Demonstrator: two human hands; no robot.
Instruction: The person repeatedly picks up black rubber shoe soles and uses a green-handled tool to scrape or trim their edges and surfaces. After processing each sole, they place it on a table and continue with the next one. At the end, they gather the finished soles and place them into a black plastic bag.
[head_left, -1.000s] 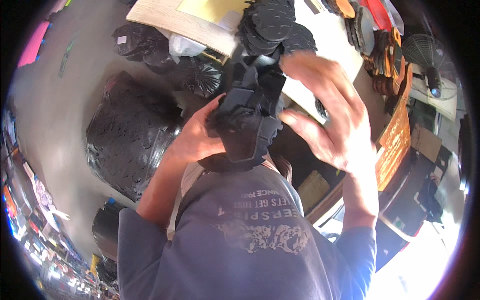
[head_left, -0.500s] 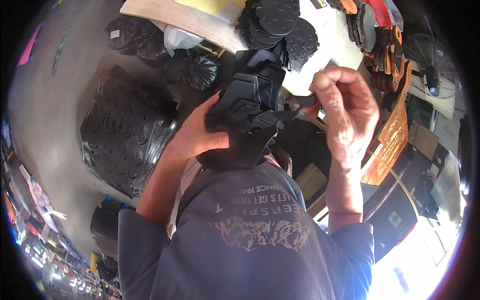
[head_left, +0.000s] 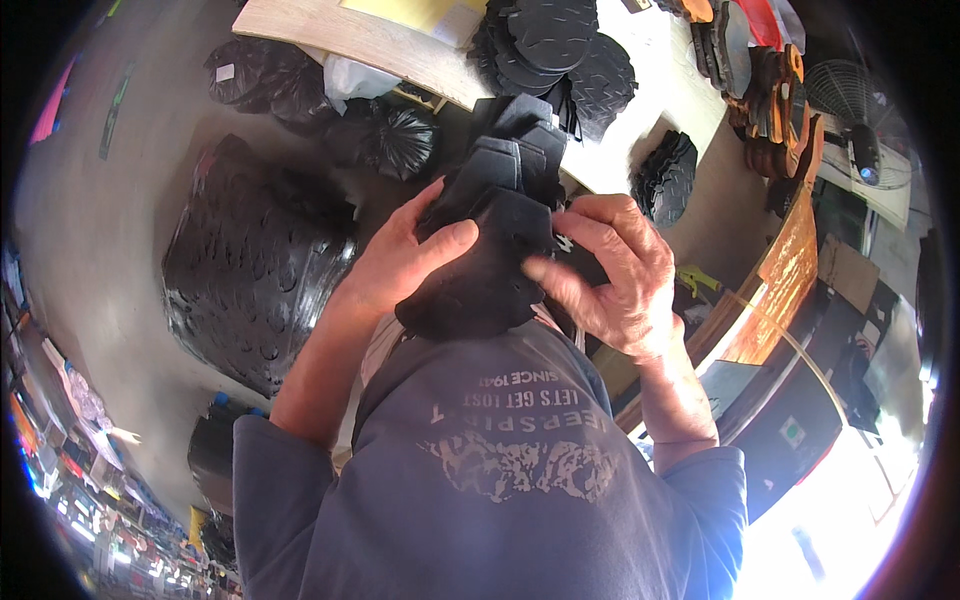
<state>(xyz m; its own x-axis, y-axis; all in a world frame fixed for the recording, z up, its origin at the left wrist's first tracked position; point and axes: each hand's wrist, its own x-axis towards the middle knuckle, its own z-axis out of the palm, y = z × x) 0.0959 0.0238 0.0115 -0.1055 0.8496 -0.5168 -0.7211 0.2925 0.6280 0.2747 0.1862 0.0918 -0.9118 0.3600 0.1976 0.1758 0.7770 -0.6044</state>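
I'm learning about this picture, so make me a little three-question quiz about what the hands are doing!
1. True or false: both hands touch the stack of black shoe soles.
2. What lies on the floor to the person's left? A) a red bucket B) a big black bag C) a dog
3. Fill in: the pile of soles farther off lies on a pale ____.

Key: 1 true. 2 B, the big black bag. 3 table.

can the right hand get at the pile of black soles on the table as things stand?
Probably not right away. The right hand and left hand both grip a stack of black pieces, which sits between them and the pile of soles on the table.
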